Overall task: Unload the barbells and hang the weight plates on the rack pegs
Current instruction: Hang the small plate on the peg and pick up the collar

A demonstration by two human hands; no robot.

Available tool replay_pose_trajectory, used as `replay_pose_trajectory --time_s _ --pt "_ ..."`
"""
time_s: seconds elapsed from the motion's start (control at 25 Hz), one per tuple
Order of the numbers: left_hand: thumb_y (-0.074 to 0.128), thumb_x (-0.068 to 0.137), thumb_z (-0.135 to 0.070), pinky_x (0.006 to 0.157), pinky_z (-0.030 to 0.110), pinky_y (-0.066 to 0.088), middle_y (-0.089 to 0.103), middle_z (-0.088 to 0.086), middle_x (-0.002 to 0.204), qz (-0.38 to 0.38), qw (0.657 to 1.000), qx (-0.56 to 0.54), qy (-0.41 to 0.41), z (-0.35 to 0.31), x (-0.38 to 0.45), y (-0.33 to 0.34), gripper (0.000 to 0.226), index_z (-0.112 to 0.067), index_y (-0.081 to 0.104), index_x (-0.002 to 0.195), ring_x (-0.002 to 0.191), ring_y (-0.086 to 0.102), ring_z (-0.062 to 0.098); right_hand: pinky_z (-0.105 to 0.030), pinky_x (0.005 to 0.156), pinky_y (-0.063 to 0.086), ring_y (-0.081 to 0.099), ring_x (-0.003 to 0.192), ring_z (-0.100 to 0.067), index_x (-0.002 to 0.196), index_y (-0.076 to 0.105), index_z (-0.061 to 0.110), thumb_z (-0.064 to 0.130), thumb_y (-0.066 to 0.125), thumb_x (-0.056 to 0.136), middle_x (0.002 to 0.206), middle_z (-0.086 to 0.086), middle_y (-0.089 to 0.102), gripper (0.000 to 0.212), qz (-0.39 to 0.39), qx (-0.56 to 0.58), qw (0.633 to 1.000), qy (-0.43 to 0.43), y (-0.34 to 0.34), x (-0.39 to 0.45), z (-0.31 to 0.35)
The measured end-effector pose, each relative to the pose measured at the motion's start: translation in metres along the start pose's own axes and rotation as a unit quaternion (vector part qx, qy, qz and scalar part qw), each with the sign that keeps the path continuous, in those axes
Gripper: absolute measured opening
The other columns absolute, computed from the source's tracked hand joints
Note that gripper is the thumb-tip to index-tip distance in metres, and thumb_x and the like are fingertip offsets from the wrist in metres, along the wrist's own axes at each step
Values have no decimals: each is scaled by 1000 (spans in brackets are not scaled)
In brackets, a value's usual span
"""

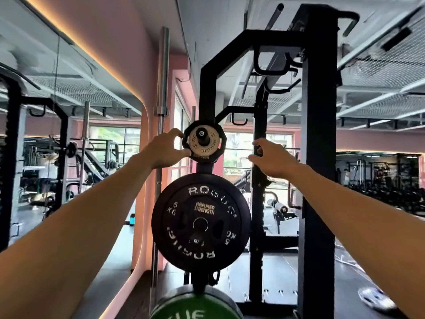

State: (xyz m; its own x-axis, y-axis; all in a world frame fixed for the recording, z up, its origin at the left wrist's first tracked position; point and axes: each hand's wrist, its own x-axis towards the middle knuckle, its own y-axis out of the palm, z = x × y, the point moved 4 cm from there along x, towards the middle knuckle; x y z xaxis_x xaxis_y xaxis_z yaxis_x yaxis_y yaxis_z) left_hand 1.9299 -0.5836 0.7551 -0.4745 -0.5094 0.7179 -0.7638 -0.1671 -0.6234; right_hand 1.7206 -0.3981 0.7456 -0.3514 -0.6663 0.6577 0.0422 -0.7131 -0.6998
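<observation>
Head cam, L hand (166,149) pinching small plate (203,143) on upper peg, R hand (273,158) loose, empty.

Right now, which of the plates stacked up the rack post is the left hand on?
The small top plate, with the pale Rogue face. The left hand grips its left edge. The big black plate and the green plate hang below, untouched.

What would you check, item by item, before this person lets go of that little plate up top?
1. Small plate threaded on its top peg: ok, peg end pokes through the hole.
2. Pushed fully back: cannot tell.
3. Left hand holding the plate's edge: ok.
4. Right hand clear of the plate: ok, open and apart.
5. Big 5 kg plate below hanging on its peg: ok.
6. Green plate at the bottom seated: cannot tell, cut off.
</observation>
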Motion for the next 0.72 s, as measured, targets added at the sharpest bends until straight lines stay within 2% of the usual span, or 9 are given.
replay_pose_trajectory --time_s 0.2,0.28,0.4,0.48,0.56,0.72 --pt "55 96 -32 98 42 43 54 17 129 -24 1000 17 11 37 67 46 46 -13 44 136 116 52 33 -39 99 42 51 120 -26 139 41 13 35 50 96 131 -9 55 48 -19 -22 1000 -4 40 80 -12" --pt "52 97 -31 95 41 44 56 18 126 -32 999 13 9 54 100 65 43 -9 46 134 114 54 33 -37 97 42 52 119 -26 137 43 12 35 49 97 129 -9 57 47 -17 -23 1000 4 66 116 -21" --pt "47 99 -27 87 38 45 62 19 115 -51 999 4 9 75 150 85 37 -4 49 128 107 58 35 -41 98 45 56 115 -27 133 48 13 36 48 97 126 -9 59 43 -16 -30 999 1 97 167 -29" --pt "42 101 -26 83 38 45 64 22 111 -67 997 20 15 83 175 97 34 0 53 122 103 59 37 -42 93 48 60 106 -29 127 52 12 33 45 99 118 -12 64 36 -21 -22 1000 -4 114 196 -30" --pt "38 103 -27 79 37 43 63 24 112 -66 997 36 18 92 197 110 37 2 54 117 103 59 38 -37 86 49 62 101 -33 119 55 8 27 42 100 113 -17 65 30 -32 -21 999 -5 130 221 -31" --pt "29 105 -32 76 31 39 62 29 114 -21 999 29 17 110 230 137 47 4 58 114 103 59 41 -30 72 39 59 101 -38 103 59 -2 16 38 101 109 -24 62 28 -25 -14 1000 9 152 248 -26"
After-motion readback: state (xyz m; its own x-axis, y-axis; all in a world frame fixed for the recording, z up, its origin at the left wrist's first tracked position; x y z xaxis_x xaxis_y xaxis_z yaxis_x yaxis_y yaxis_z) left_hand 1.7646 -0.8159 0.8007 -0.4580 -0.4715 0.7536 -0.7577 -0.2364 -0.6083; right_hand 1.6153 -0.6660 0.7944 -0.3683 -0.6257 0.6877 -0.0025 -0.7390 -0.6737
